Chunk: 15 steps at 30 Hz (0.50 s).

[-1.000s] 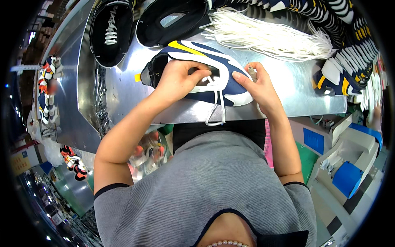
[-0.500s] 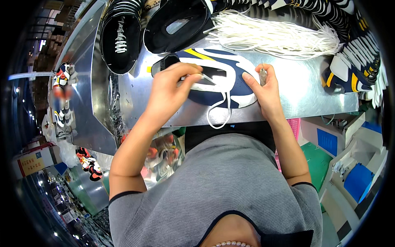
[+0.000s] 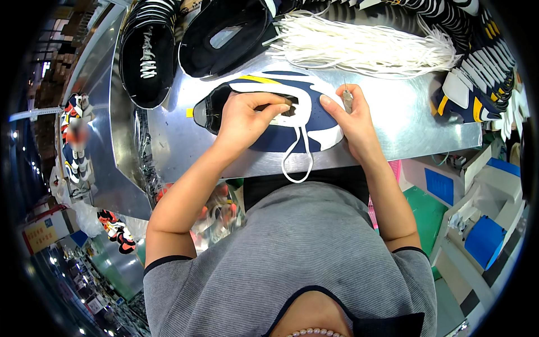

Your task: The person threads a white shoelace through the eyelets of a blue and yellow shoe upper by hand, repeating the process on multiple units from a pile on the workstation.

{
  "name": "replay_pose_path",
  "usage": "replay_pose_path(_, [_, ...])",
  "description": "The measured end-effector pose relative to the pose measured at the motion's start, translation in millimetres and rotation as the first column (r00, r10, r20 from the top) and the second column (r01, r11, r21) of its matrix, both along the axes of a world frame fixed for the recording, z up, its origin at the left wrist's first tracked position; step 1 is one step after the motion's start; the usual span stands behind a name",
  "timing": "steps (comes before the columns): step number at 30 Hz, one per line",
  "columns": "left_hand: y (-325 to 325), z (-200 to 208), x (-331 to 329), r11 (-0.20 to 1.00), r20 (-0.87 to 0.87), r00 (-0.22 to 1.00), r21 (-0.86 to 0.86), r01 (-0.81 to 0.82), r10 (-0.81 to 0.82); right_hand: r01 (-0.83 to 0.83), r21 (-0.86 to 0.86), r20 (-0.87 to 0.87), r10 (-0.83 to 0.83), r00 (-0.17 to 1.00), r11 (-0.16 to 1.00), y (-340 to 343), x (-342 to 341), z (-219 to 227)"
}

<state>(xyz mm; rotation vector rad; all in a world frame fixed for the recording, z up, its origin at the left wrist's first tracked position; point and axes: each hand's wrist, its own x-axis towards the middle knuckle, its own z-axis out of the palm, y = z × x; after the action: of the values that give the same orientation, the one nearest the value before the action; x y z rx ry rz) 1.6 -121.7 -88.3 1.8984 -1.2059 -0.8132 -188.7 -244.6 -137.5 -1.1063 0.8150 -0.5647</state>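
A navy, white and yellow shoe upper [image 3: 275,143] lies on the metal table, its toe to the right. A white shoelace [image 3: 284,163] comes out near the front of its throat and hangs in a loop over the table's near edge. My left hand [image 3: 250,115] is pinched closed over the throat opening, on the shoelace; the fingertips mostly cover the held part. My right hand [image 3: 355,115] holds an awl [image 3: 347,101] with a thin upright needle and a pale handle. The right thumb rests on the upper's toe.
A thick bundle of white laces [image 3: 365,48] lies behind the upper. Dark uppers [image 3: 147,64] stand at the far left, with another black-lined upper [image 3: 224,42] beside them. Stacked uppers [image 3: 471,92] line the right. The metal table [image 3: 415,129] ends close to my body.
My left hand has moved right and in toward the throat's front end. The stretch of lace between its fingers and the upper no longer shows. The right hand keeps the awl and its place at the toe.
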Motion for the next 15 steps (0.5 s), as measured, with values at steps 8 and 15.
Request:
replay_pose_path(8, [-6,2,-2,0.993,0.294,0.955,-0.102,0.065,-0.032,0.035,-0.001,0.009,-0.035,0.999,0.999,-1,3,-1])
replay_pose_path(15, [50,40,51,0.956,0.832,0.496,-0.293,0.01,0.25,0.244,0.217,0.15,-0.28,0.948,0.945,-12,0,6])
